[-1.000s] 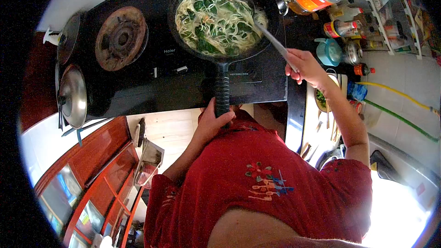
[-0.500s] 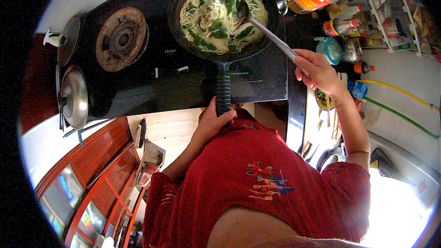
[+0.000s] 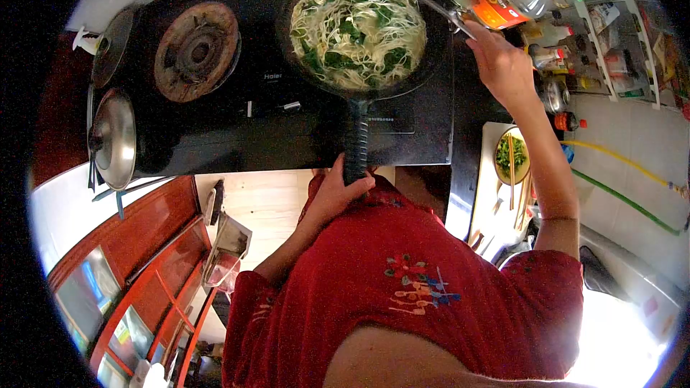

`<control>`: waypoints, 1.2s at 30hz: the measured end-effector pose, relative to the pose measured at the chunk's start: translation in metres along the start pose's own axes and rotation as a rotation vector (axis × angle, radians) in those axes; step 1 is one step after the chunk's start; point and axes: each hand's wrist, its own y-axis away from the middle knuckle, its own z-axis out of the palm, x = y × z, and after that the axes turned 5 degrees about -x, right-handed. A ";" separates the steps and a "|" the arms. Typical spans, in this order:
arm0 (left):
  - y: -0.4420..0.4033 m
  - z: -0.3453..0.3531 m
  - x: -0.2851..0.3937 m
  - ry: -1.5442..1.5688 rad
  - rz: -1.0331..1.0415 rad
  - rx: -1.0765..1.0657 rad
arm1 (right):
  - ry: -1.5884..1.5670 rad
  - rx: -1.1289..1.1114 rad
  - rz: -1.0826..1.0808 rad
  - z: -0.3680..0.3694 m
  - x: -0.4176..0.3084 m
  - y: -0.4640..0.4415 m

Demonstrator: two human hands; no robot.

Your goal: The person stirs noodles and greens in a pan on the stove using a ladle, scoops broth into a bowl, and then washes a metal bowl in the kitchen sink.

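Observation:
A black wok (image 3: 287, 79) on the stove holds pale noodles (image 3: 392, 21) mixed with dark green leaves (image 3: 352, 29). Its ribbed handle (image 3: 356, 136) points toward my body, and my left hand (image 3: 341, 190) is closed around the handle's near end. My right hand (image 3: 503, 65) grips a long-handled metal ladle (image 3: 424, 0) at the right of the wok. The ladle's head is up at the wok's far rim, above the noodles; its outline is faint there.
A round rusty burner (image 3: 198, 50) and a metal lid (image 3: 115, 140) are at the left. An orange-labelled bottle (image 3: 496, 3) and smaller bottles (image 3: 550, 57) line the right side. A bowl of chopped greens (image 3: 510, 158) with chopsticks (image 3: 512, 172) lies nearer, below my right arm.
My right hand has moved away from me, lifting the ladle out of the noodles to the wok's far rim. My left hand stays on the handle. The bowl of greens shows more fully.

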 end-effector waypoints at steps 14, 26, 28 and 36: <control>0.000 -0.001 0.003 0.067 -0.021 -0.022 | -1.236 -0.831 0.762 0.023 0.015 0.047; -0.003 -0.006 -0.006 -0.080 -0.045 -0.028 | -1.313 -0.777 0.728 -0.037 0.006 0.069; -0.003 -0.006 -0.009 -0.087 -0.002 -0.031 | -1.238 -0.735 0.737 -0.046 0.005 0.066; 0.002 -0.005 0.014 -0.085 -0.054 -0.071 | -0.226 -0.236 0.203 -0.046 -0.016 0.045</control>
